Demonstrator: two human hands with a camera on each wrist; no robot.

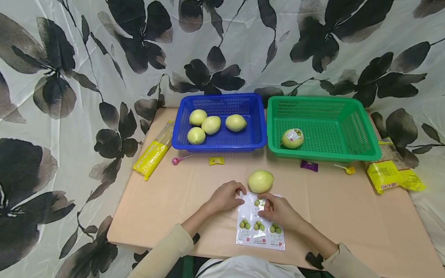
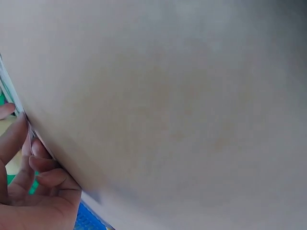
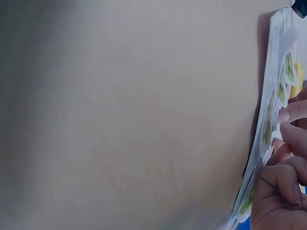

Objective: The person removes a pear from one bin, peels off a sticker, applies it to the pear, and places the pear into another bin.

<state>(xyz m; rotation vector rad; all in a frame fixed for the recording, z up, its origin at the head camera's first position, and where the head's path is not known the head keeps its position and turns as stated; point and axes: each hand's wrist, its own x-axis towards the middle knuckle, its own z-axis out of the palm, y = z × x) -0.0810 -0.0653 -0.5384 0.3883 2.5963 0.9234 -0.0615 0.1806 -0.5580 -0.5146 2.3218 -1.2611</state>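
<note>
A white sticker sheet (image 1: pixel 243 239) with printed green-fruit stickers lies in front of the person. At its upper left edge my left hand (image 1: pixel 227 197) pinches the sheet between thumb and fingers. My right hand (image 1: pixel 279 210) is over the sheet's upper right part, thumb and forefinger pinching at a sticker (image 1: pixel 257 202) in the upper row; the fingers partly hide it. In the right wrist view the sheet (image 3: pixel 266 72) appears almost edge-on beside the curled fingers (image 3: pixel 276 184). Just beyond both hands sits a pale yellow-green fruit (image 1: pixel 260 181) with no sticker showing.
Behind, a blue basket (image 1: pixel 219 148) holds several similar fruits. The green basket (image 1: pixel 326 155) beside it holds one fruit (image 1: pixel 292 138) bearing a sticker. Wrapped candies (image 1: pixel 216 160), lollipops (image 1: pixel 175 161) and yellow snack bags (image 1: pixel 153 154) lie around the baskets. A floral cloth hangs behind.
</note>
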